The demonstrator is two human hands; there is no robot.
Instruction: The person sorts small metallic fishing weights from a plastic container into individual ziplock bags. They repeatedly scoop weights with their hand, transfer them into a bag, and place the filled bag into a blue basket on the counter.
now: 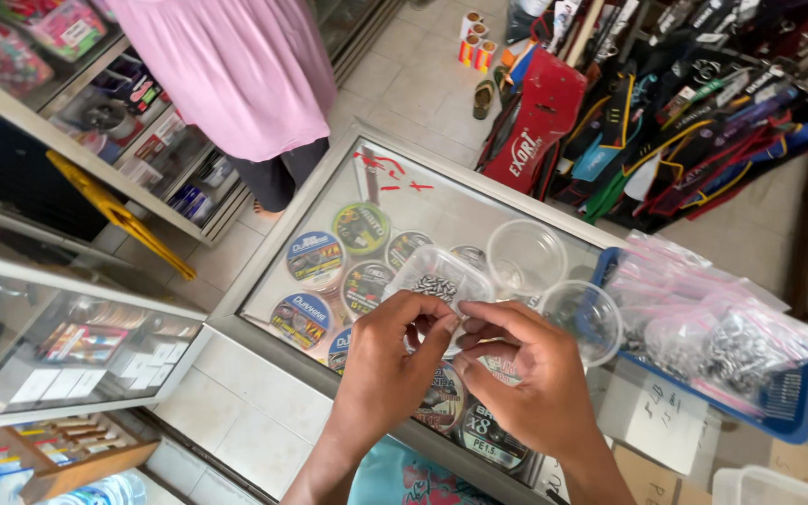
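Both my hands meet over a glass display counter (441,201). My left hand (395,360) and my right hand (530,374) pinch the edge of a small clear plastic bag (437,276) that holds several small dark metal pieces. The bag is lifted just above the glass. Two empty clear plastic cups stand close by: one (526,252) behind the bag, the other (584,318) right beside my right hand.
A blue tray (792,411) at the right holds several more clear bags of metal pieces. Round spools of fishing line (315,257) lie under the glass. A person in a pink garment (236,65) stands at the far left. Bags and rods (666,103) hang at the back right.
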